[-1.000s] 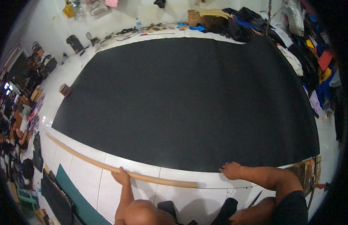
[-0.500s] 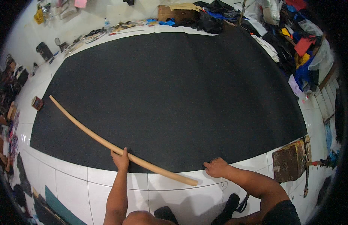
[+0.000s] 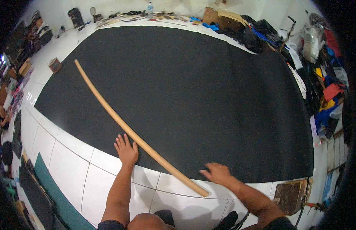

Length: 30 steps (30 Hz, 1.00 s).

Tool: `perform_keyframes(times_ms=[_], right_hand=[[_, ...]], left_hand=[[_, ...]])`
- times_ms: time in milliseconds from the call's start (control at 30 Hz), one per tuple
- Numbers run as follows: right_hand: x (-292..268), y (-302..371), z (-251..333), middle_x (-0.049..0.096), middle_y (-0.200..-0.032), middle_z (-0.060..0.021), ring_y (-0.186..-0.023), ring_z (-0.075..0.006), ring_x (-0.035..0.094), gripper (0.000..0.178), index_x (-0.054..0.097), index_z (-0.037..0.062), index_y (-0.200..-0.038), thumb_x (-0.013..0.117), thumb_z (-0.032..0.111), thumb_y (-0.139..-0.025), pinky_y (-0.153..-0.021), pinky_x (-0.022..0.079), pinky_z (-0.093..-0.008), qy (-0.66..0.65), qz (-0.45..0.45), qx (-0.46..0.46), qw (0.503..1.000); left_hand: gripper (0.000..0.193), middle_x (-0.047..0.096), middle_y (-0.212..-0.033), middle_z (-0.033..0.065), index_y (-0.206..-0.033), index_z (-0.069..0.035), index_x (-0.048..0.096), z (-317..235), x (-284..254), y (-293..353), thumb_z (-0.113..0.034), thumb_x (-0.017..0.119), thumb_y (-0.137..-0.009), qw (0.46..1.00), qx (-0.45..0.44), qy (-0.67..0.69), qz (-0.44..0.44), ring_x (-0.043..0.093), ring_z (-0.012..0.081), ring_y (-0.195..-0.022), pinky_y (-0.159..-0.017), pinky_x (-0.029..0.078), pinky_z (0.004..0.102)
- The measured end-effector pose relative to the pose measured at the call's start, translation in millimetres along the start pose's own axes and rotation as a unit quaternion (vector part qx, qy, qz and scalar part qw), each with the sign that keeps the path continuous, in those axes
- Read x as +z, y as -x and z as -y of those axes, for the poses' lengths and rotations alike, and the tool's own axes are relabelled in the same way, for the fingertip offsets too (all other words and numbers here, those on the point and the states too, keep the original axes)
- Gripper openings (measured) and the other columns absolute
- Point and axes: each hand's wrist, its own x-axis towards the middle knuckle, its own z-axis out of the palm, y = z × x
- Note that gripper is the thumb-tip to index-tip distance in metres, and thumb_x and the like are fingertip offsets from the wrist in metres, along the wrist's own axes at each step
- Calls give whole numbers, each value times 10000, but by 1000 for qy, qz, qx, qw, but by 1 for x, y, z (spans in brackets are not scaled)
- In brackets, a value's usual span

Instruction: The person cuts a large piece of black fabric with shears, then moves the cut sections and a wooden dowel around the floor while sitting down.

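Observation:
A large black sheet [image 3: 185,96] lies spread over the white tiled floor. Across its left part runs a long tan pole or tube [image 3: 126,127], slanting from the far left to past the sheet's near edge. My left hand [image 3: 127,150] rests on the sheet at its near edge, fingers spread flat, its thumb side close against the tube. Over the near edge, right of the tube's near end, my right hand [image 3: 217,173] has its fingers loosely stretched with nothing in them. Slight blur hides whether it touches the sheet.
A brown block [image 3: 290,196] sits by the near right corner, and a small brown box [image 3: 55,65] by the left edge. Bags and cloth [image 3: 327,92] are heaped along the right. A water bottle [image 3: 150,9] stands behind. A green sheet [image 3: 57,191] lies near left.
My view has turned, shifting the scene. My left hand has let go of the tube and lies flat beside it. My right hand's fingers have stretched out from a pointing pose.

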Motion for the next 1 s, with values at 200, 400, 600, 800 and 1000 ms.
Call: perform_keyframes(times_ms=[200,400,600,800,1000], right_hand=[[25,-75,160,548,-1159,-158,-1045,-356,608,720,283,276,-1539,624,381,-914,-811,552,-492,-43,-22,-93,994],[53,-112,152,549,-1058,-121,-987,-302,615,644,300,334,-1527,548,188,-951,-704,595,-412,95,-164,-95,977],[26,-128,87,566,-1069,-148,-995,-361,619,525,345,342,-1500,500,319,-999,-798,567,-486,3,-172,55,984],[-3,-89,22,568,-1116,-200,-1007,-389,624,532,302,228,-1522,456,311,-1019,-845,537,-524,-55,-149,218,963],[10,-20,-86,579,-1103,-222,-995,-387,626,578,200,198,-1568,413,275,-1036,-874,514,-497,-48,-179,304,934]], left_hand=[[668,259,-1562,284,-1496,3,348,1,-2,-2,-390,470,-970,1000,5,-6,-1,214,437,-1465,-1195,121,548],[668,253,-1569,272,-1499,-2,342,0,-1,1,-379,484,-966,1000,-10,-13,11,203,428,-1470,-1200,112,538],[670,240,-1576,263,-1507,-4,323,-9,0,2,-386,469,-977,1000,-4,-11,17,201,423,-1471,-1201,118,530],[672,232,-1581,260,-1511,-4,316,5,0,0,-394,454,-982,999,2,-32,7,191,417,-1477,-1203,112,522],[666,241,-1579,260,-1508,-2,323,0,-1,1,-392,454,-984,1000,-5,-23,18,192,418,-1478,-1202,113,524]])
